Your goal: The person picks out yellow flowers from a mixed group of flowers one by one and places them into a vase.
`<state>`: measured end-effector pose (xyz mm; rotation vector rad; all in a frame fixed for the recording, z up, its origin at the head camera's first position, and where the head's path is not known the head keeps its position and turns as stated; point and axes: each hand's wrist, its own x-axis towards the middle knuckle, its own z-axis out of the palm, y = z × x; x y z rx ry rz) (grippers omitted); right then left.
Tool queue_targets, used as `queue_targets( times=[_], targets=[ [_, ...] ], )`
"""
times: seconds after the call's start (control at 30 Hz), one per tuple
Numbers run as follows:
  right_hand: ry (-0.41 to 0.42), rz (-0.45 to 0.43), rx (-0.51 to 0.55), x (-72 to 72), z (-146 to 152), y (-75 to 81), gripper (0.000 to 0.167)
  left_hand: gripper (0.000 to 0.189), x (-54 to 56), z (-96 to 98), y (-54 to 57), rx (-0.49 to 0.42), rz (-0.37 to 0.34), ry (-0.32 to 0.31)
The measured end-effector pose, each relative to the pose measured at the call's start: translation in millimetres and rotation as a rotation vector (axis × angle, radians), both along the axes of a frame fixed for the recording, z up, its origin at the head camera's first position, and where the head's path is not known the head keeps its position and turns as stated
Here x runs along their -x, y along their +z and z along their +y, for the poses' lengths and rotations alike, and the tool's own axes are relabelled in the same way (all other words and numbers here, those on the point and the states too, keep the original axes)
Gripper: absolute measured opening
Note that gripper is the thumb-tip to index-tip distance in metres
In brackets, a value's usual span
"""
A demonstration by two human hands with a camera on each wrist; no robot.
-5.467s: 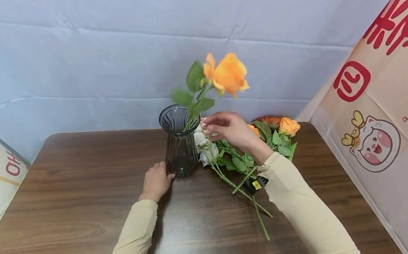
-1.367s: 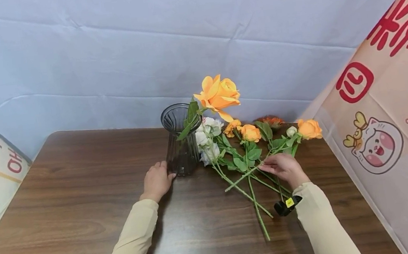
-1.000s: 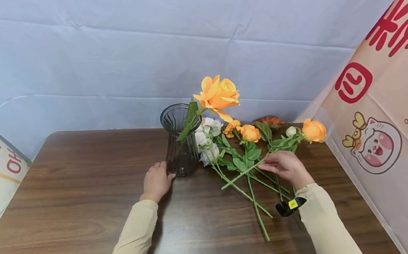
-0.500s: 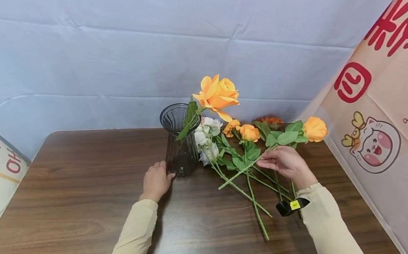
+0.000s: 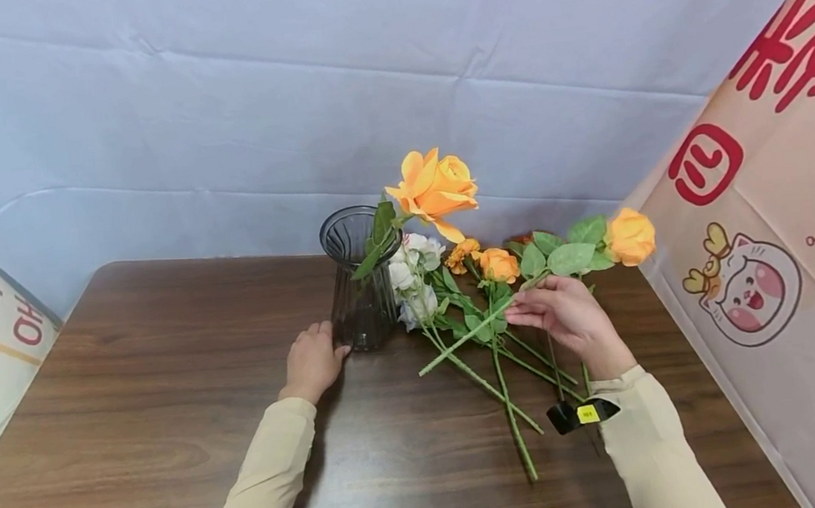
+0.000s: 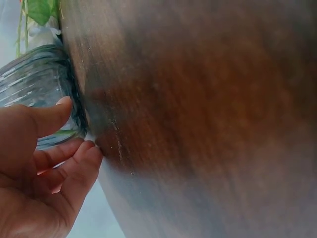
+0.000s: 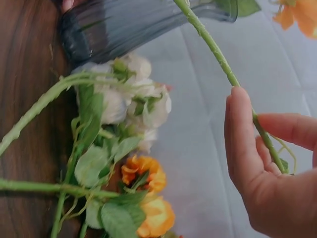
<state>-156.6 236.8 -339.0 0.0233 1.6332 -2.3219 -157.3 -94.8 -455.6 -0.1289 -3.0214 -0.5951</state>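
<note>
A smoky glass vase (image 5: 363,309) stands upright with one large orange rose (image 5: 438,188) leaning out over its right rim. My left hand (image 5: 313,364) holds the base of the vase, thumb and fingers at either side of it in the left wrist view (image 6: 54,163). Between thumb and fingertips, my right hand (image 5: 569,318) pinches the green stem of another orange rose (image 5: 630,237). That rose slants above the pile, its bloom up to the right and its bare stem end (image 5: 438,361) down to the left. In the right wrist view the stem (image 7: 213,47) runs across the fingers.
White flowers (image 5: 411,283) lie right beside the vase. Smaller orange flowers (image 5: 497,265) and leafy stems (image 5: 513,418) cross on the brown wooden table (image 5: 188,379). A pale cloth backdrop (image 5: 227,124) rises behind; a printed banner (image 5: 788,219) stands at the right.
Earlier, my right hand let go of the large rose in the vase. It has since taken another orange rose by the stem and lifted it from the pile. My left hand stays put.
</note>
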Motion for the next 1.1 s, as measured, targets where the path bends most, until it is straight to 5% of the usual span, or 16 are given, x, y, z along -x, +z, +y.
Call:
queue_targets(
  times=[1.1],
  targets=[
    [-0.143, 0.137, 0.052, 4.7, -48, 42.8, 0.009, 0.041, 0.3, -0.5, -0.6, 0.002, -0.022, 0.002]
  ],
)
